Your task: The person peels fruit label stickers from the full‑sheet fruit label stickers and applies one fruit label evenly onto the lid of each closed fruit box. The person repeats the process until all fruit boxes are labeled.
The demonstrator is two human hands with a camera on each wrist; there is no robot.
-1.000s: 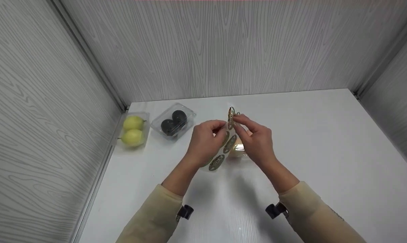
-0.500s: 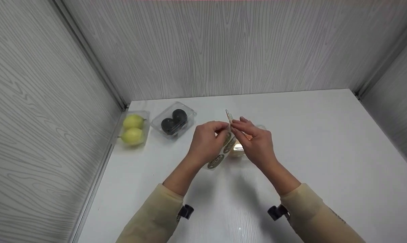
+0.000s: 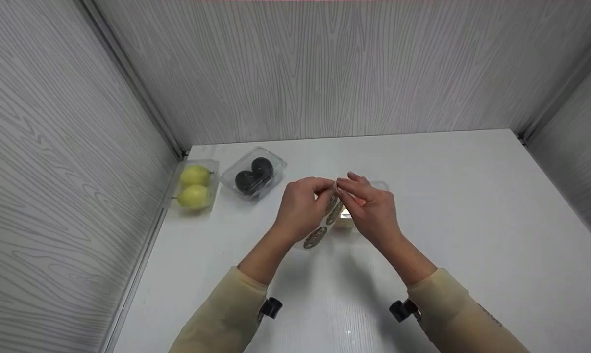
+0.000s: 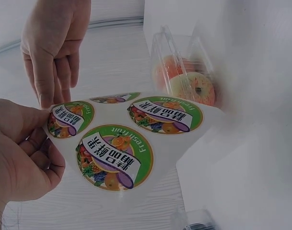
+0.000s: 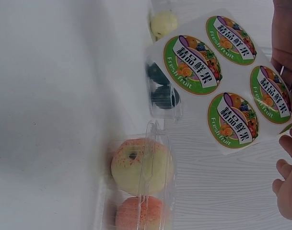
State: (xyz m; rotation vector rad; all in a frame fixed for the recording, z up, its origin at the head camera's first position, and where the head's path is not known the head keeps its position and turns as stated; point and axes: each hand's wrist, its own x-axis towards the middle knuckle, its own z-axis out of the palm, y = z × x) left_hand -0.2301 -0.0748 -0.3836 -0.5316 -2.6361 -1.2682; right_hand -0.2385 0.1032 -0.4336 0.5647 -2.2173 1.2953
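A white sheet of round "Fresh fruit" stickers (image 4: 114,158) with green borders hangs between the two hands, over the table. My left hand (image 3: 299,206) pinches its edge between thumb and index finger. From the other side, my right hand (image 3: 374,211) brings thumb and fingertips together at the same edge, right beside the left fingertips. In the right wrist view, several stickers of the sheet (image 5: 232,86) show face on. Behind and below the hands stands a clear plastic box of apples (image 5: 141,179), mostly hidden by the right hand in the head view.
At the back left stand a clear box with two dark round fruits (image 3: 254,175) and a clear box with two yellow-green pears (image 3: 195,187). White wood-grain panels (image 3: 295,68) enclose the white table (image 3: 472,220) at the back and sides.
The upper part of the sticker sheet, which stood up above the hands, has bent down out of sight behind the fingers. The right hand has closed in against the left fingertips.
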